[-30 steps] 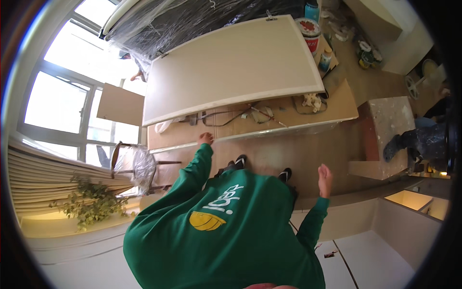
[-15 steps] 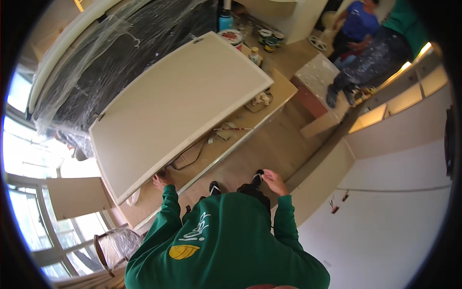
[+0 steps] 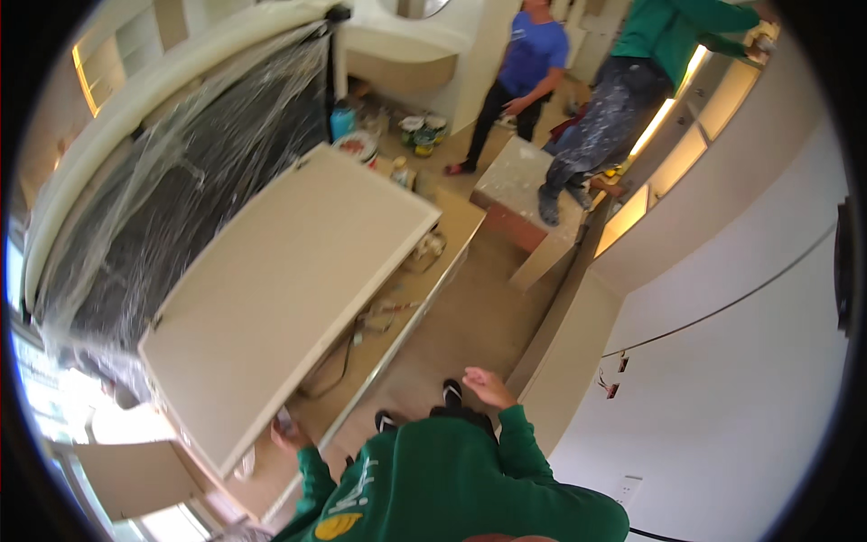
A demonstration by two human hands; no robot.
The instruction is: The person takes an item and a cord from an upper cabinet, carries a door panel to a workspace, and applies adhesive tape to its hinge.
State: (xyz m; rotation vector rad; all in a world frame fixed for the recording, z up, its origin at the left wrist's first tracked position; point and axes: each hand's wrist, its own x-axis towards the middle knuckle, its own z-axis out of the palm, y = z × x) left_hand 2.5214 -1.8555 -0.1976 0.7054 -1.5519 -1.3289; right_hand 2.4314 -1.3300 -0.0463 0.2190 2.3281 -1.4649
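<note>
A large cream board [image 3: 289,298] with a slim raised edge and dark hinges on its far side lies on a worktable [image 3: 452,210]. Close to its near edge is my left hand [image 3: 289,435], its fingers bent around something small and pale that I cannot make out. Beneath the board's edge a dark cable [image 3: 336,375] loops over the tabletop. My right hand [image 3: 490,387] hangs free above the floor, fingers loosely stretched and nothing in them.
Black panelling under clear plastic sheet [image 3: 226,190] stands behind the board. Paint tins [image 3: 423,135] and a blue bottle [image 3: 342,119] are at the far end. One person stands on a paint-spattered platform [image 3: 519,176]; another person in blue [image 3: 533,59] is beside it. A white wall [image 3: 722,361] rises at right.
My view has tilted up, so the board and table sit lower and further left. The person in blue now stands in fuller view. My left hand stays by the board's near edge.
</note>
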